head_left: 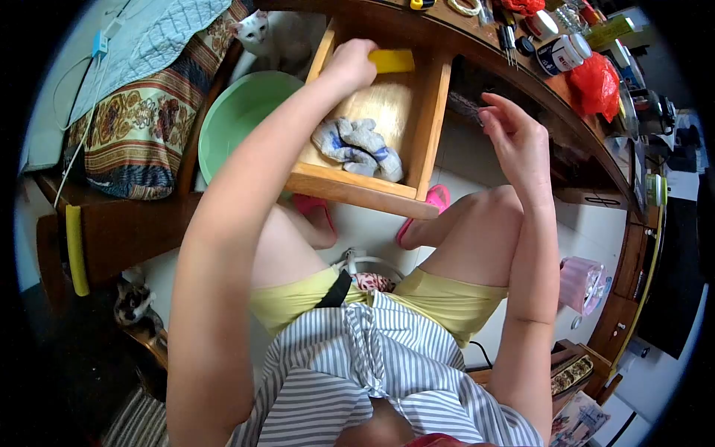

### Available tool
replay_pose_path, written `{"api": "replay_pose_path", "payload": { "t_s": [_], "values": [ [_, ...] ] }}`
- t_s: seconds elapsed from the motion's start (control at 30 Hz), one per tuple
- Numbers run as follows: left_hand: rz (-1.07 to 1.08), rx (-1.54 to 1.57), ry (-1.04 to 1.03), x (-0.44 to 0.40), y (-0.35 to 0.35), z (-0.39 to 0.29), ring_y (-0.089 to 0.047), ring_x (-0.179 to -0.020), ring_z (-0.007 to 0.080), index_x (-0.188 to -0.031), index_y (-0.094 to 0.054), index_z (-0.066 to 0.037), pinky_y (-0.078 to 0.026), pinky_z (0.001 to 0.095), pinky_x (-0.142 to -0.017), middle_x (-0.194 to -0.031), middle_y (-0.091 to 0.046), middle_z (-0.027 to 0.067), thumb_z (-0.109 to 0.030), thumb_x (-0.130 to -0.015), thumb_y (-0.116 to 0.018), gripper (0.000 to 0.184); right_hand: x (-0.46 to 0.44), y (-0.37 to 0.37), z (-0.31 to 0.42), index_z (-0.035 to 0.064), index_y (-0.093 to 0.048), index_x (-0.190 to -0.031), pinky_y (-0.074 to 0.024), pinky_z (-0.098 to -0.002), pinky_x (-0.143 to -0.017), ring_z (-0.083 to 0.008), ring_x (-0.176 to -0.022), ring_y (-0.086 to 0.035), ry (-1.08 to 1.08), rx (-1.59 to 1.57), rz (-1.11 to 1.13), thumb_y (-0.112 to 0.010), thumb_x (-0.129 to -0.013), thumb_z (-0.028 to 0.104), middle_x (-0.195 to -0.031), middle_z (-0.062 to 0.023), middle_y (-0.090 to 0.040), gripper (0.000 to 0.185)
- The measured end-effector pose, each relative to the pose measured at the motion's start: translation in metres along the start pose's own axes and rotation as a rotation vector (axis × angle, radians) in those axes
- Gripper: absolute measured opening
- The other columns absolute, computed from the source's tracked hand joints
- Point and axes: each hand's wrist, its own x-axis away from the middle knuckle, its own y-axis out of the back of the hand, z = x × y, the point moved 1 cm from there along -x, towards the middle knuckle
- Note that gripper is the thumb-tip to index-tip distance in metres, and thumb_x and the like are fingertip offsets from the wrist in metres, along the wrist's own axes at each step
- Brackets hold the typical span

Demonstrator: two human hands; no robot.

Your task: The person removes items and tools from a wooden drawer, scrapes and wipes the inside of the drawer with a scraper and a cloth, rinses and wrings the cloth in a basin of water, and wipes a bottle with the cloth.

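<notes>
My left hand (351, 65) reaches into the back of an open wooden drawer (365, 190), closed on a flat yellow rectangular piece (392, 61). Whether that piece is cloth, sponge or something stiffer, I cannot tell. Toward the drawer's front lies a crumpled pair of grey-white knit gloves (359, 147) with blue marks. My right hand (519, 138) is raised to the right of the drawer with its fingers apart, holding nothing. A dark, patterned thing (465, 106) shows just beyond its fingertips, partly in shadow.
Left of the drawer stands a green basin (238, 119), with a white cat (264, 37) behind it. A calico cat (136, 305) is at lower left. The desk (551, 93) above carries a white jar (564, 54) and a red plastic bag (597, 86).
</notes>
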Motion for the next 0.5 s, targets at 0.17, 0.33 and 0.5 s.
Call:
{"api": "replay_pose_path", "payload": {
  "t_s": [0.17, 0.33, 0.5],
  "values": [
    [-0.199, -0.077, 0.215, -0.023, -0.019, 0.001, -0.058, -0.109, 0.0355, -0.118, -0.065, -0.016, -0.046, 0.041, -0.095, -0.115, -0.063, 0.0188, -0.002, -0.078, -0.055, 0.043, 0.006, 0.004, -0.016, 0.0011, -0.065, -0.111, -0.0517, -0.0243, -0.069, -0.0097, -0.076, -0.064, -0.093, -0.215, -0.009, -0.06, -0.09, 0.008, -0.086, -0.0088, -0.07, 0.023],
    [-0.241, -0.169, 0.09, -0.052, -0.04, 0.023, -0.055, -0.112, 0.0353, -0.117, -0.064, -0.016, -0.045, 0.0401, -0.097, -0.116, -0.061, 0.0192, -0.005, -0.078, -0.057, 0.042, 0.015, 0.013, -0.035, -0.0017, -0.065, -0.11, -0.0521, -0.0235, -0.069, -0.0098, -0.078, -0.064, -0.139, -0.223, 0.021, -0.057, -0.092, 0.007, -0.087, -0.008, -0.069, 0.021],
    [-0.214, -0.292, 0.006, -0.096, -0.069, 0.059, -0.058, -0.107, 0.0381, -0.115, -0.061, -0.007, -0.048, 0.0426, -0.092, -0.112, -0.061, 0.0223, -0.007, -0.079, -0.057, 0.036, 0.018, 0.019, -0.04, -0.002, -0.065, -0.109, -0.0518, -0.0227, -0.069, -0.0093, -0.077, -0.064, -0.157, -0.299, -0.018, -0.056, -0.093, 0.005, -0.083, -0.0057, -0.067, 0.02]
  ]
}}
